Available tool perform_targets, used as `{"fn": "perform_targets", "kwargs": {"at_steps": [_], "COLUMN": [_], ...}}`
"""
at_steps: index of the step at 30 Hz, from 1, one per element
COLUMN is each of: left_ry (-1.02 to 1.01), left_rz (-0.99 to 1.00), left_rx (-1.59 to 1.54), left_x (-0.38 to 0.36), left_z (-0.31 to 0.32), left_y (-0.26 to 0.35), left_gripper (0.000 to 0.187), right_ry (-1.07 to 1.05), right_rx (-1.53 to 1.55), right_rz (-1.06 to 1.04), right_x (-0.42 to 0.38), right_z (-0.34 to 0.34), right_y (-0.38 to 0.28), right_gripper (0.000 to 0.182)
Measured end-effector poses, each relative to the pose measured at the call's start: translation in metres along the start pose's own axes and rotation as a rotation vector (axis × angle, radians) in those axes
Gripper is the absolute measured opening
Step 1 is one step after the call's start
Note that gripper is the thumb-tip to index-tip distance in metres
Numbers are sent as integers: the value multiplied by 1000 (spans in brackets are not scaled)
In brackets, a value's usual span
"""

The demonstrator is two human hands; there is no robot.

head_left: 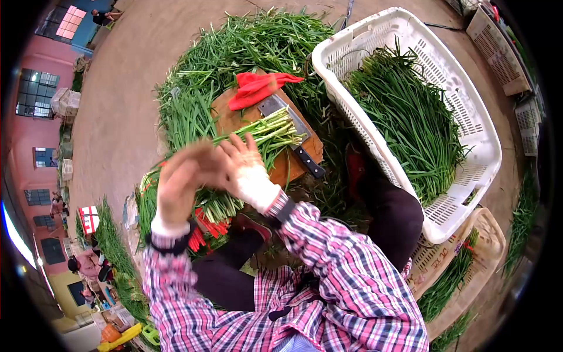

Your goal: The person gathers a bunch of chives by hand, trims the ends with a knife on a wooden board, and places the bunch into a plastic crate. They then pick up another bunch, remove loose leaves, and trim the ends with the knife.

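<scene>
— Where does the bunch lie from your hands?

— The bunch of green stalks [258,138] lies just ahead of you on the round wooden chopping board [226,114]. Its long axis runs on a slant: cut ends up toward the cleaver [291,124], the rest coming down toward you and passing under your hands. So the thing is ahead and slightly right of where your hands meet.

— Which hand is nearer?

— Your right hand [246,170]. It sits over the near part of the bunch, fingers spread and pointing away from you, and looks to be touching the stalks. Whether it grips them or only presses on them, you cannot tell from this view. Your left hand [179,185] is blurred with motion, raised just beside the right one; its fingers look loosely curled, but whether it holds anything cannot be told either.

— And what lies around?

— A red cloth [258,87] rests on the far edge of the board, touching the cleaver's blade. Red bands [205,230] lie below your hands, near your knee. A loose heap of greens [240,47] rings the board on the ground. To your right stands a white plastic crate [487,146] holding more greens laid lengthwise, well apart from both hands.
</scene>
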State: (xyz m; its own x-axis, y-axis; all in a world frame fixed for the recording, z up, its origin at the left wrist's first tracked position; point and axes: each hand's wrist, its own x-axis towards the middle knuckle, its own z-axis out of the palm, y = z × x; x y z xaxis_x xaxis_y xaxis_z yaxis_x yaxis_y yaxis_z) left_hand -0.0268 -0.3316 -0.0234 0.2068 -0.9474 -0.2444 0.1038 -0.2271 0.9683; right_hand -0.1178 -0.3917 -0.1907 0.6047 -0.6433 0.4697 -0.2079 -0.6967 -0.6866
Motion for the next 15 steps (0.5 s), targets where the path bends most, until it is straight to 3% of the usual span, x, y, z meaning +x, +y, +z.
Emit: {"fn": "perform_targets", "kwargs": {"at_steps": [1,2,3,5,6,8,10,15], "left_ry": [91,19,-33,-96,-193,-271,-289,-231], "left_rz": [112,237,261,286,92,76,68,59], "left_rx": [271,497,879,1347,1444,1543,1545,1634], "left_x": [30,59,81,130,137,138,137,123], "left_z": [-1,6,6,-14,6,13,16,17], "left_y": [-13,-18,-24,-94,-88,-114,-126,-147], "left_gripper": [52,66,80,101,105,108,110,111], "right_ry": [-1,64,96,146,165,310,105,-206], "right_rx": [47,90,92,78,61,-118,-260,-454], "right_rz": [56,69,59,105,155,187,428,601], "right_x": [-10,-23,-33,-53,-60,-72,-73,-69], "right_z": [-20,-27,-35,-54,-64,-67,-80,-71], "right_y": [-7,-6,-1,14,25,58,73,89], "right_gripper": [62,58,56,54,53,51,52,67]}}
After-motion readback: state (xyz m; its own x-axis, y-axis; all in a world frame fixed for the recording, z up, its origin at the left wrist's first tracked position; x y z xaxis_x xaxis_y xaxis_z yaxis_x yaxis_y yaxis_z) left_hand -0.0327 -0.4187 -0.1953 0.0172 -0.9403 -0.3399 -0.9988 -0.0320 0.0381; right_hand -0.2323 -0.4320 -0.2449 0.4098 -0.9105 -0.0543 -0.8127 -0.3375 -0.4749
